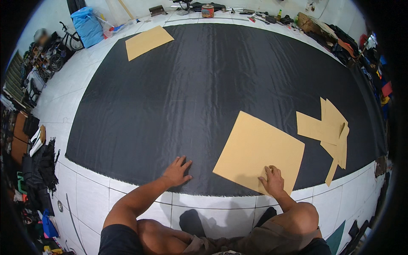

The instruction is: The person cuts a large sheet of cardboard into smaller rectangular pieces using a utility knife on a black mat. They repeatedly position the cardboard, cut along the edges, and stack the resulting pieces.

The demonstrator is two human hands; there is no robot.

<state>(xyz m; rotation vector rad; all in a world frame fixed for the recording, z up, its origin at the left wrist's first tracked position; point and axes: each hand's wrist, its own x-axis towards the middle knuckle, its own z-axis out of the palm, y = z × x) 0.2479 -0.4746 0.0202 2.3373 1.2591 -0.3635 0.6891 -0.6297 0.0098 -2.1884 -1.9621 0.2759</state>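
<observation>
A wide sheet of black fabric (140, 110) with a frayed near edge lies spread over the floor in front of me. My left hand (176, 172) rests flat on it near that edge, fingers spread, holding nothing. A large tan cardboard sheet (259, 144) lies on the fabric at the near right. On its near part sits my right hand (273, 180), thumb and fingers apart and slightly bent, pressing on the surface without gripping it. Farther right, several smaller tan cardboard pieces (316, 127) overlap in a loose pile. Another tan sheet (148, 42) lies at the far left corner.
White floor tiles (91, 174) surround the fabric. A red tin (208, 11) stands past its far edge, near scattered small tools. A blue bag (87, 27) and a bicycle (70, 38) are at the far left. Black bags (40, 165) lie left; piled materials (335, 38) line the right.
</observation>
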